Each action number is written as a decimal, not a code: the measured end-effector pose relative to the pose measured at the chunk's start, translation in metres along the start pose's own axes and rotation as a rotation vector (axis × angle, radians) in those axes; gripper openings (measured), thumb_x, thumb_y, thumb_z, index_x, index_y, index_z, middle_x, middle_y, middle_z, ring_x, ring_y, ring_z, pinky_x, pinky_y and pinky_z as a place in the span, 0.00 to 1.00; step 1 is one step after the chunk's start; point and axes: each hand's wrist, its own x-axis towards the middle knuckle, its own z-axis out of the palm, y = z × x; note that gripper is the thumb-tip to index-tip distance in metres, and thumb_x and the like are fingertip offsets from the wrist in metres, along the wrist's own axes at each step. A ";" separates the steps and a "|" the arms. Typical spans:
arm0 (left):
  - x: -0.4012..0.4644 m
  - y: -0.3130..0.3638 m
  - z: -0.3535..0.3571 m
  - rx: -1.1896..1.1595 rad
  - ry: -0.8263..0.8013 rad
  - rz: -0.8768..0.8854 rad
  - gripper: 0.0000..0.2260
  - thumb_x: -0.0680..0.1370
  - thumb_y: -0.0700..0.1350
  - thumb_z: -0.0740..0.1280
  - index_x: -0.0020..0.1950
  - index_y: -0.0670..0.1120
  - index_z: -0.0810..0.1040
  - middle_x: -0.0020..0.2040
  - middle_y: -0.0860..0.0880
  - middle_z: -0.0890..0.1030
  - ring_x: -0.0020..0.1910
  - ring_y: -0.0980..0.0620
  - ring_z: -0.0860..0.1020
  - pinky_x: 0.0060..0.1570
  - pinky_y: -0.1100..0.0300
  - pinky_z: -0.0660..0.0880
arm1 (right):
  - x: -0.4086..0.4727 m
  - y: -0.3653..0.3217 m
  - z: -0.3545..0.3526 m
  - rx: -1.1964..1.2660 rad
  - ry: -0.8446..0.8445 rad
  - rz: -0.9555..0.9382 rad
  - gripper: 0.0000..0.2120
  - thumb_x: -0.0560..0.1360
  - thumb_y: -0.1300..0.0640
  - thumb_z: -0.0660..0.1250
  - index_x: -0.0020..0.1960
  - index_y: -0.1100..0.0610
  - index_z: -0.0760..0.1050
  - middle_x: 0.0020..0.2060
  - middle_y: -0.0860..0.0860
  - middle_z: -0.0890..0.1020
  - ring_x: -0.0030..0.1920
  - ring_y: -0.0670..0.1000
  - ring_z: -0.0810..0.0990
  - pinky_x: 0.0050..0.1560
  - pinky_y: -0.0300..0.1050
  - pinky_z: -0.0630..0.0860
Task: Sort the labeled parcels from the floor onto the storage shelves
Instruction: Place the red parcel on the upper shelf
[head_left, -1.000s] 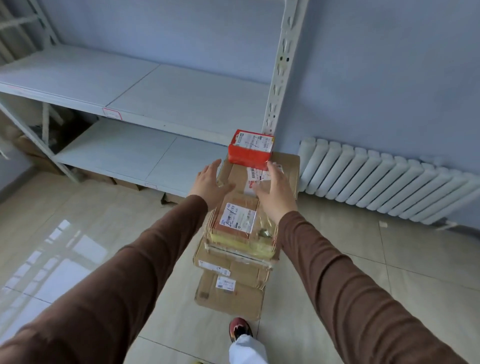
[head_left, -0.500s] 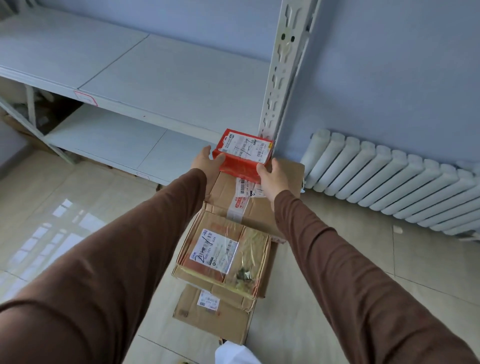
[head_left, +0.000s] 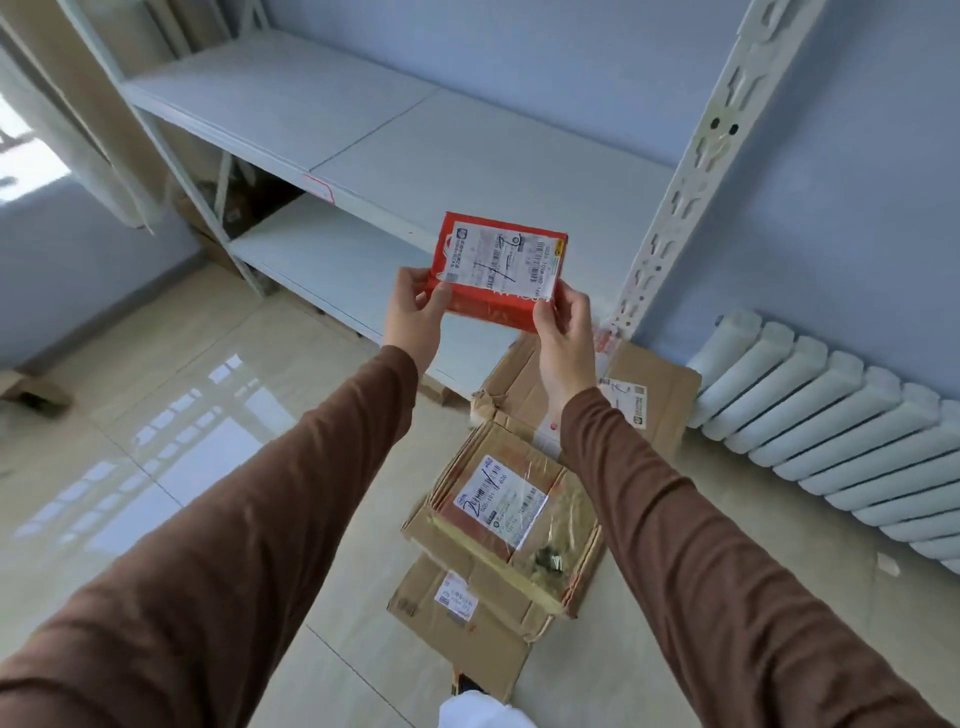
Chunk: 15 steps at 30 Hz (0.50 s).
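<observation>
Head view shows the red parcel (head_left: 496, 273) now lifted clear of the floor stack, where a second ago it sat on the cardboard boxes; it is held up in the air in front of the shelving, tilted so its white label faces the wearer. The left hand (head_left: 415, 312) pinches its edge at about 8 o'clock and the right hand (head_left: 566, 332) grips its corner at about 4 o'clock, fingers of both curled onto the packet. Handwriting crosses the label, though it is too blurred to read. Below, toward 6 o'clock, the taped brown box (head_left: 511, 517) tops the remaining pile on the floor. Behind the parcel, at 12 o'clock, the upper shelf (head_left: 467, 156) lies bare, the lower shelf (head_left: 332, 249) at 9 o'clock. Judging by this, the label is being checked, and the shelf choice comes next.
</observation>
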 end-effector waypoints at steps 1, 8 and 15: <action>-0.004 0.008 -0.022 -0.028 0.036 0.036 0.04 0.84 0.44 0.64 0.54 0.45 0.71 0.54 0.46 0.84 0.52 0.50 0.84 0.54 0.57 0.80 | -0.006 -0.007 0.016 0.031 -0.033 -0.024 0.15 0.84 0.56 0.63 0.70 0.55 0.70 0.63 0.47 0.80 0.62 0.44 0.79 0.57 0.35 0.78; -0.070 0.052 -0.202 -0.105 0.303 0.300 0.04 0.83 0.36 0.64 0.56 0.41 0.71 0.54 0.44 0.82 0.53 0.52 0.83 0.56 0.58 0.80 | -0.088 -0.057 0.156 0.181 -0.328 -0.161 0.12 0.81 0.62 0.66 0.63 0.56 0.70 0.64 0.54 0.80 0.66 0.50 0.79 0.69 0.48 0.77; -0.195 0.079 -0.404 0.017 0.626 0.410 0.10 0.82 0.36 0.66 0.62 0.35 0.73 0.56 0.44 0.81 0.56 0.52 0.81 0.62 0.52 0.79 | -0.257 -0.092 0.296 0.251 -0.647 -0.147 0.23 0.79 0.60 0.68 0.71 0.51 0.67 0.65 0.50 0.80 0.65 0.50 0.80 0.65 0.52 0.80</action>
